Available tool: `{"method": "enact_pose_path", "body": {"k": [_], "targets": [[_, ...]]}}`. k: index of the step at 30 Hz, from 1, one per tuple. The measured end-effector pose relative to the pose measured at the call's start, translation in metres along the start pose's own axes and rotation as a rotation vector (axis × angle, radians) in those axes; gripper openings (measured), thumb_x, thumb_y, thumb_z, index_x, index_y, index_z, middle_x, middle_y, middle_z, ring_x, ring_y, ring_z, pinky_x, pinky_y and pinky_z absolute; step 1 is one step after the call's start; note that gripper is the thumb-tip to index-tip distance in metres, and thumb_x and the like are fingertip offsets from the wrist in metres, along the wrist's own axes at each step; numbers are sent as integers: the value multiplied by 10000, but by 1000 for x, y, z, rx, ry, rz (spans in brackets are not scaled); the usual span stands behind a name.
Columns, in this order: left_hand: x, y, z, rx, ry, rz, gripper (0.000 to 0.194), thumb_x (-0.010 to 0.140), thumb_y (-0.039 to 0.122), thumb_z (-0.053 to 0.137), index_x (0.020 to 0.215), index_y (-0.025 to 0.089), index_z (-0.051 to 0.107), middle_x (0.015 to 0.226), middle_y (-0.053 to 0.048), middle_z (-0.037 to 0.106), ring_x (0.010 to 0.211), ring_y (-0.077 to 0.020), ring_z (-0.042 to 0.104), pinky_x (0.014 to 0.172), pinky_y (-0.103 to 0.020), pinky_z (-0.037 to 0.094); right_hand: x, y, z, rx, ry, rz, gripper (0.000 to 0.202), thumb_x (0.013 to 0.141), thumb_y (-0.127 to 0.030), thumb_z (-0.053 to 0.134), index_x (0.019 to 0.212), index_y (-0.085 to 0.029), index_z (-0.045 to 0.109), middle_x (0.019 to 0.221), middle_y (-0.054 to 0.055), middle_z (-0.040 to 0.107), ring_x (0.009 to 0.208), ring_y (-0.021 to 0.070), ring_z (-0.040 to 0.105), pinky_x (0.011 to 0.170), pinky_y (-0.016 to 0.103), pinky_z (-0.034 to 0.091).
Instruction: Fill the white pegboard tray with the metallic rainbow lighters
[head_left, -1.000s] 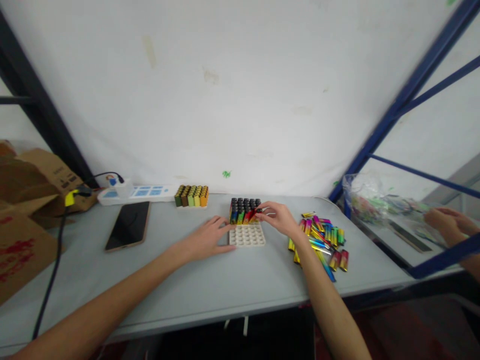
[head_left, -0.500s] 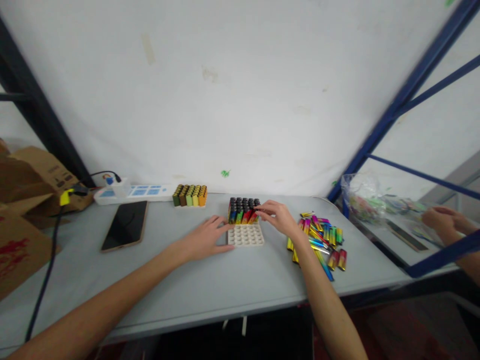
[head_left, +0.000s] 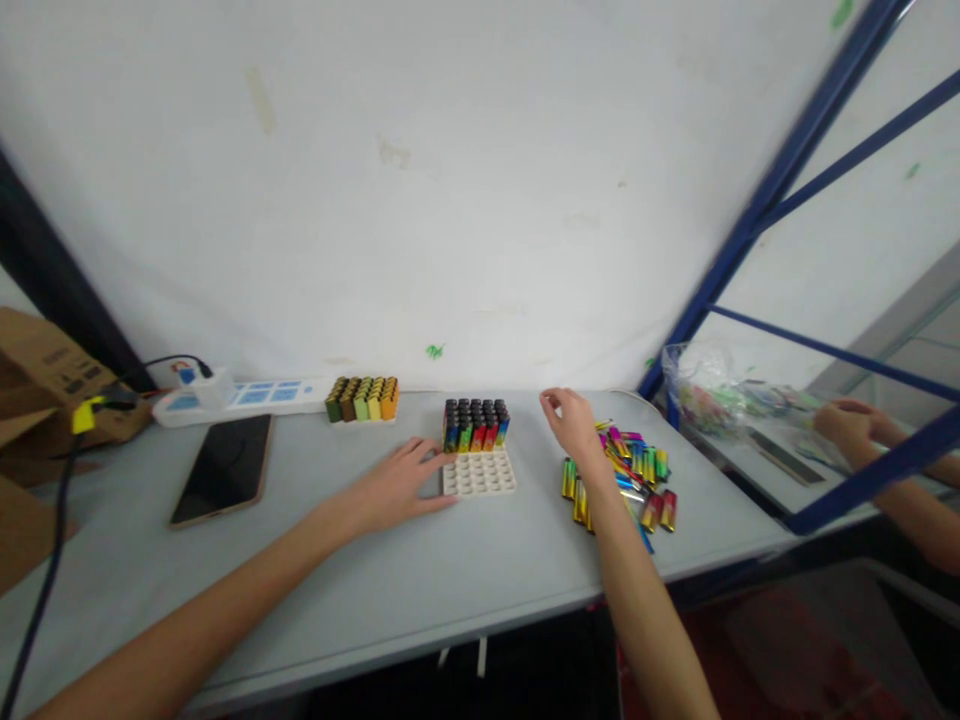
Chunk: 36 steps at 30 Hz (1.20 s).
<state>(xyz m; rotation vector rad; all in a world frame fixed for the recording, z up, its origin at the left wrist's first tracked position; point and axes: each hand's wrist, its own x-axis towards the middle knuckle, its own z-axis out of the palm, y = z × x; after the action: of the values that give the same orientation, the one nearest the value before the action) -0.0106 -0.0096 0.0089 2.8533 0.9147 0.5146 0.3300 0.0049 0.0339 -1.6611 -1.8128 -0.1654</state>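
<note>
Black-topped colourful cylinders (head_left: 477, 426) stand upright in rows at the back of a white tray (head_left: 480, 474); the tray's front holes show bare. My left hand (head_left: 401, 482) is open, thumb and fingers spread against the tray's left edge. Right of the tray, above the table, is my right hand (head_left: 568, 420), its thumb and fingers pinched together; whatever is between them is too small to make out. Behind my right forearm and beside it lies a loose pile of shiny coloured sleeves (head_left: 649, 464). Another block of green, brown, yellow and orange pieces (head_left: 363, 399) stands at the back left.
A phone (head_left: 225, 468) lies on the left of the table (head_left: 360, 600), before a white power strip (head_left: 255, 396). Cardboard (head_left: 45, 370) and a black cable are far left. Past the blue frame (head_left: 720, 262), another person's hands (head_left: 851, 430) are over a surface with a plastic bag (head_left: 701, 385).
My right hand has left the cylinders and moved right, towards the pile. The front-row cylinders now stand straighter. My left hand stays at the tray. The view has shifted slightly.
</note>
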Motion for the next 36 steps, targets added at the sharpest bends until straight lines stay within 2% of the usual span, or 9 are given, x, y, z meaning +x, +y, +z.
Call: {"method": "enact_pose_path", "body": {"k": [4,7,9,11,16,18,24,29,36], "targets": [[0,-2,1,-9,13,12,544,954,590,586,1354,223,603,1255,-117,604,1193,-294,549,1072,-437,448,-8,36,-4,-355,-105,455,417,968,-284,542,1322,-82,631,1333,272,588,1310,366,520,1077,489,410],[0,-2,2,-18,-2,7,548,957,579,591,1361,210,595,1279,-120,594,1217,-296,540,1095,-449,434,-16,51,-3,-410,-221,591,398,975,-253,495,1294,-67,644,1335,302,582,1324,409,510,1081,601,369],[0,-2,2,-13,-14,1,552,957,572,596,1369,204,588,1293,-121,587,1230,-296,533,1107,-451,425,-19,53,1,-389,-254,566,344,970,-200,472,1198,-70,695,1294,291,623,1296,408,542,1084,656,335],[0,-1,2,-10,-15,-2,549,956,569,600,1368,207,586,1299,-118,585,1235,-292,532,1108,-443,424,-17,50,6,-361,-282,511,310,967,-177,474,1117,-78,727,1261,276,655,1264,388,577,1096,644,329],[0,-1,2,-14,11,5,522,952,577,602,1339,227,609,1275,-106,605,1214,-284,549,1082,-425,447,-4,35,19,-236,-320,277,252,925,-160,590,1126,-108,734,1200,188,708,1192,263,633,1083,372,421],[0,-2,2,-11,19,10,525,954,586,590,1334,225,614,1271,-110,607,1203,-285,553,1074,-427,452,0,29,23,-189,-324,203,269,886,-113,626,1133,-121,730,1168,155,718,1161,232,643,1060,317,437],[-1,-3,4,11,23,9,546,948,601,591,1350,232,605,1255,-108,604,1190,-290,553,1075,-434,445,-1,18,33,-85,-317,121,522,816,16,595,1309,-155,624,1259,148,664,1004,168,701,949,273,514],[-1,-3,5,19,3,-6,541,948,591,596,1345,223,608,1255,-113,598,1194,-297,543,1070,-436,440,-6,23,35,90,-290,79,671,799,9,598,1428,-194,483,1080,83,756,929,194,724,885,326,560],[-1,-2,4,2,-4,-4,570,946,605,589,1374,230,590,1255,-115,591,1202,-294,535,1075,-433,431,-5,29,37,170,-234,8,477,864,-200,663,1331,-195,566,942,59,748,832,187,712,851,344,566]]}}
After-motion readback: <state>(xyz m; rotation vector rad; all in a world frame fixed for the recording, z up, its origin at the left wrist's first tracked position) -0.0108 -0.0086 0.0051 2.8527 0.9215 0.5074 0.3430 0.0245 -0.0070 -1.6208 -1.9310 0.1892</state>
